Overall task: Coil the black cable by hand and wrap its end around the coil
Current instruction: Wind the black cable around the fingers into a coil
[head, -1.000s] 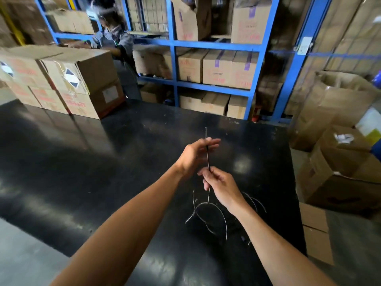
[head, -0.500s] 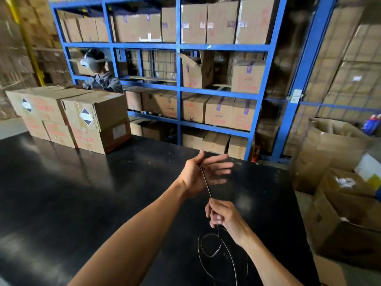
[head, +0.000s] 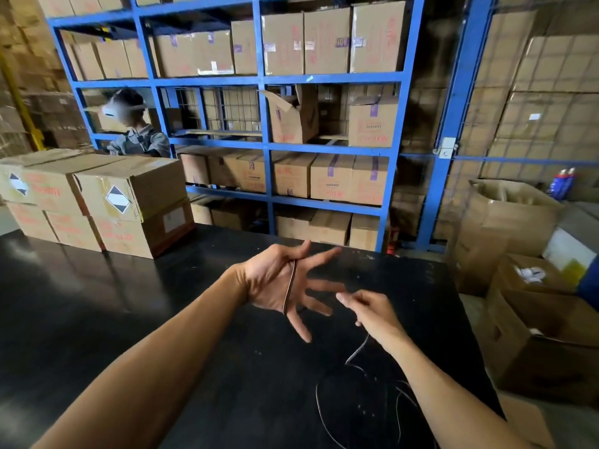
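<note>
Your left hand [head: 278,283] is spread open, palm up, black cable [head: 289,287] lying across the palm from thumb crotch toward the little finger. Your right hand [head: 372,311] pinches the cable; slack hangs below it, looping on the black table [head: 97,319].

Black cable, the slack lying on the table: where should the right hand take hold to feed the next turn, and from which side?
Probably take the black cable just below the right hand, where a strand lifts off the table, coming from above. That strand is raised and single. Nearer the person the slack lies in crossing loops, harder to pinch singly. The left hand, fingers spread, already carries a turn across its palm.
</note>
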Demonstrator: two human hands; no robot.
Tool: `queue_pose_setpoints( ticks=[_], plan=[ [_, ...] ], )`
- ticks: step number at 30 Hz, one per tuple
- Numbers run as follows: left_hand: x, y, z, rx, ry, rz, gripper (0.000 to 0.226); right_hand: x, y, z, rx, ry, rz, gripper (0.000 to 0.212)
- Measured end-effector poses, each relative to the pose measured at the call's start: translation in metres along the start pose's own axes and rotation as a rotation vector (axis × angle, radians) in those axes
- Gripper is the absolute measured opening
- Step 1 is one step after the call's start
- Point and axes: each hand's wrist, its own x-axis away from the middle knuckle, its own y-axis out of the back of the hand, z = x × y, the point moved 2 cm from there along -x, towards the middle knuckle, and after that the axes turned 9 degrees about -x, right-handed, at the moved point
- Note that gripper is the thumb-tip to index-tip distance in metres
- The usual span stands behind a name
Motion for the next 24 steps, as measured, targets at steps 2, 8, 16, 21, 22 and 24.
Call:
queue_pose_setpoints(
  ticks=[2, 8, 16, 21, 22, 24],
  plan=[
    [0.002, 0.004, 0.016, -0.094, 0.127, -0.067, 0.055, -0.015, 0.009, 0.028, 0.092, 0.078, 0.004, 0.020],
    [0.001, 0.028, 0.031, 0.040, 0.037, -0.373, 0.057, -0.036, 0.015, 0.098, 0.159, 0.286, -0.048, 0.011],
    [-0.013, 0.043, -0.013, 0.343, -0.394, -0.571, 0.054, 0.012, -0.029, 0.054, -0.303, 0.194, 0.103, 0.022],
    [-0.024, 0.042, -0.029, 0.397, -0.579, -0.432, 0.054, 0.029, -0.040, 0.004, -0.444, 0.010, 0.161, 0.024],
    [-0.025, 0.042, -0.030, 0.395, -0.597, -0.405, 0.054, 0.030, -0.040, -0.004, -0.425, -0.024, 0.172, 0.024],
    [-0.026, 0.042, -0.031, 0.362, -0.607, -0.314, 0.054, 0.031, -0.037, -0.018, -0.356, -0.072, 0.185, 0.024]
  ],
)
